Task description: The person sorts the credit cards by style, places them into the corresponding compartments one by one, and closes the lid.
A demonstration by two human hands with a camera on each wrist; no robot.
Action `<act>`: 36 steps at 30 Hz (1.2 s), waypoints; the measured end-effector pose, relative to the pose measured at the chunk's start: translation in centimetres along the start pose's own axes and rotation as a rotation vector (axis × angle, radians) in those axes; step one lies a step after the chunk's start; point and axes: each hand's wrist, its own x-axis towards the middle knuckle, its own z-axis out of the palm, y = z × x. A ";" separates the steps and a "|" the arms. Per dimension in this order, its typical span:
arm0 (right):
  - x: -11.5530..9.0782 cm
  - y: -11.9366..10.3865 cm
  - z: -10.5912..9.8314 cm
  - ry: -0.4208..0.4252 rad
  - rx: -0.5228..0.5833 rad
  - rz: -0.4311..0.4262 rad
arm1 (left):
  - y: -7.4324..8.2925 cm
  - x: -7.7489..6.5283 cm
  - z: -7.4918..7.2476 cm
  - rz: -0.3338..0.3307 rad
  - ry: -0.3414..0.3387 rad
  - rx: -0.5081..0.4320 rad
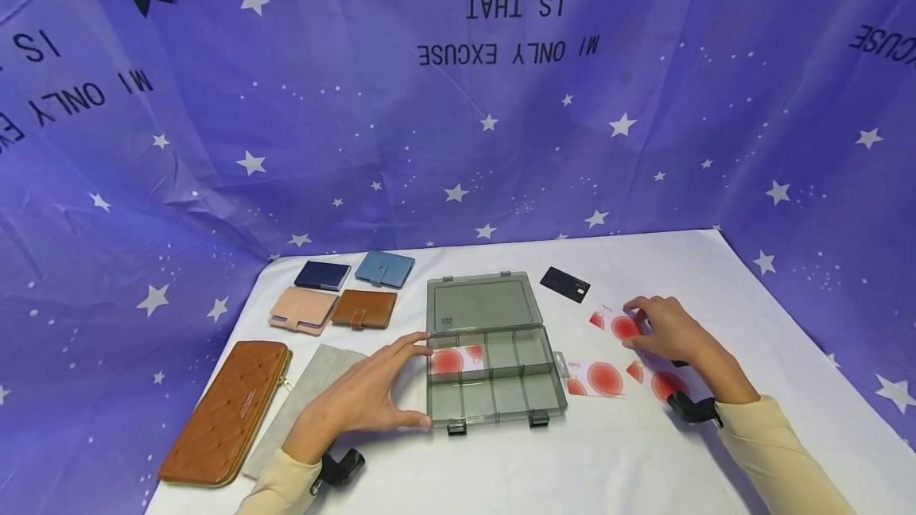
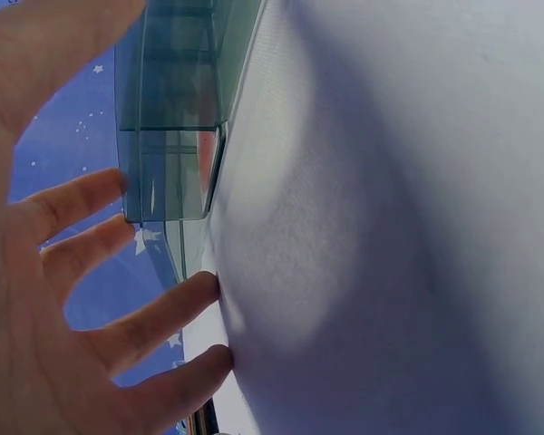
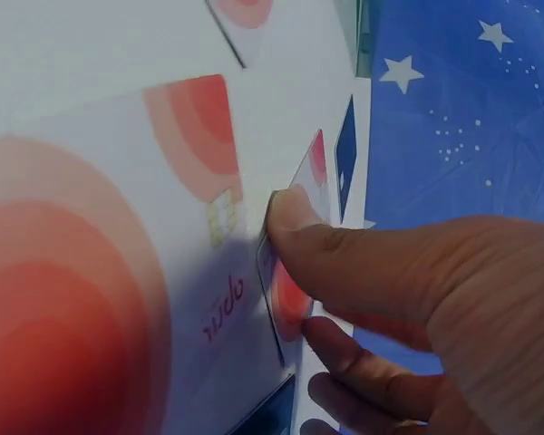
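I judge this barely begun: one red card [image 1: 456, 361] lies in the box [image 1: 510, 396], mid-table [image 1: 501, 467], loose cards [image 1: 595, 378] remain toward the table's right edge, my right hand [image 1: 669, 328] pinches another card [image 1: 621, 326], and my left hand [image 1: 365, 392] spreads at the box's left edge, gripping nothing.

White table [image 1: 501, 463]: long brown wallet [image 1: 225, 412] beside flat grey item [image 1: 304, 396]; beyond, navy wallet [image 1: 322, 275], blue wallet [image 1: 382, 267], peach wallet [image 1: 304, 307], small brown wallet [image 1: 366, 305]. Purple starry curtain [image 1: 401, 141] behind.
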 end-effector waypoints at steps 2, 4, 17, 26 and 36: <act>0.1 -0.1 0.0 0.003 -0.005 0.025 | 0.0 0.0 0.0 -0.002 0.001 0.001; 0.1 -0.3 0.0 0.022 -0.012 0.046 | 0.0 -0.1 0.1 -0.004 0.001 0.001; -1.6 -1.6 -0.4 0.189 0.084 0.001 | 0.0 0.2 -0.2 -0.012 -0.019 -0.008; -0.4 -7.5 -0.9 0.320 0.265 -0.199 | 0.0 0.4 -0.2 -0.010 -0.020 -0.017; 1.9 -14.2 2.4 0.198 0.346 -0.389 | -0.1 0.3 -0.2 -0.007 -0.011 -0.010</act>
